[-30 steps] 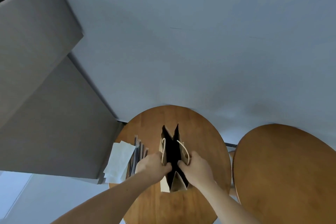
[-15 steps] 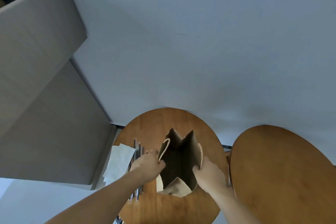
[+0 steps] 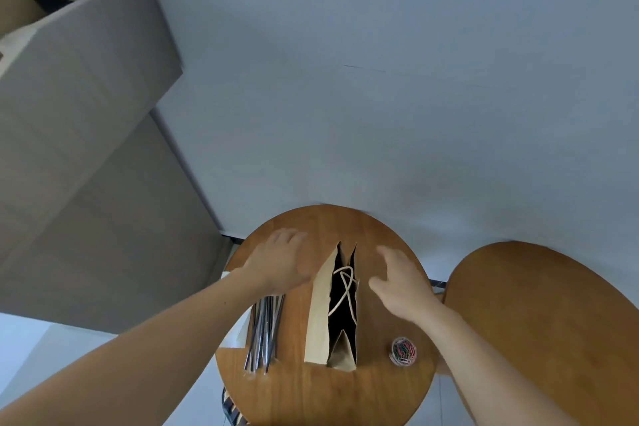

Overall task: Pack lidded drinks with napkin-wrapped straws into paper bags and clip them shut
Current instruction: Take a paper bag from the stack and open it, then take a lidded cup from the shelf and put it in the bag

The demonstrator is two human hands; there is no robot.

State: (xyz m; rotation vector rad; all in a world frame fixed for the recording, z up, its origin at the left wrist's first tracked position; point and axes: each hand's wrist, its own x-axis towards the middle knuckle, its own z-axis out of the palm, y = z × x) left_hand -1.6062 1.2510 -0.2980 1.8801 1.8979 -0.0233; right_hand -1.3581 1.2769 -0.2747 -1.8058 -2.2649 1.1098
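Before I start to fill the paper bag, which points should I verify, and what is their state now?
1. Paper bag stands upright on round table: ok.
2. Bag mouth wide open: not ok, narrow, cord handles lie across it.
3. Left hand and right hand free: ok, both open beside the bag.
4. Straws within reach: ok.
5. Paper clips ready: ok.
6. Lidded drink at hand: cannot tell, none in view.

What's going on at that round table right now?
A person is packing at the round wooden table. The brown paper bag with rope handles stands upright, mouth open. The left hand and right hand flank it with open fingers, neither gripping it. A bundle of dark straws lies left of the bag, a small tub of coloured paper clips right. No drink is in view.
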